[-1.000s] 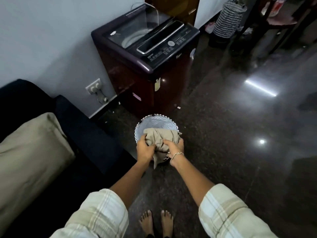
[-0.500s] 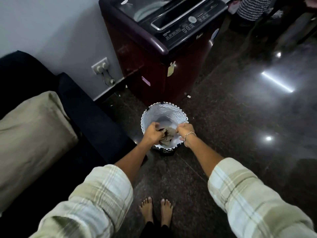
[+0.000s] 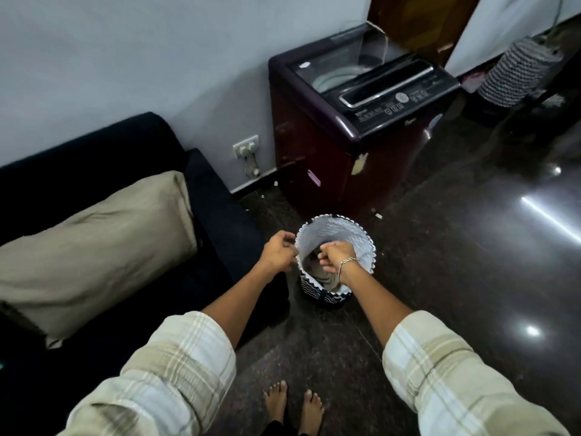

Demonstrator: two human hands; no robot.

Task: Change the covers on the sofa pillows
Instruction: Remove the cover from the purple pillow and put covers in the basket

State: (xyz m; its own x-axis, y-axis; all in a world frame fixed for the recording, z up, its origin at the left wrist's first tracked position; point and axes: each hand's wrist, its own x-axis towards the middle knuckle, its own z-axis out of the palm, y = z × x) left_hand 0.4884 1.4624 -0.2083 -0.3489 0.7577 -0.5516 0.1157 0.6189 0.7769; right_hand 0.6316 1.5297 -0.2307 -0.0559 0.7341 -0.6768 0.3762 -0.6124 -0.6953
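Observation:
A crumpled beige pillow cover [image 3: 318, 275] lies inside a small patterned laundry basket [image 3: 361, 239] on the dark floor. My left hand [image 3: 279, 251] hovers at the basket's left rim with loosely curled fingers and holds nothing. Over the basket's mouth, my right hand [image 3: 334, 256], with a bracelet on its wrist, is also loosely curled and empty, just above the cover. A beige pillow [image 3: 94, 247] lies on the dark sofa [image 3: 220, 221] at the left.
A maroon top-loading washing machine [image 3: 345, 171] stands against the wall right behind the basket. A wall socket [image 3: 246, 146] sits between it and the sofa. A striped tall basket [image 3: 515, 73] stands far right. Glossy dark floor [image 3: 471, 262] stretches to the right.
Both hands pushed the beige cover down into the basket and let it go. They have now risen to the rim, empty, and my head has lifted.

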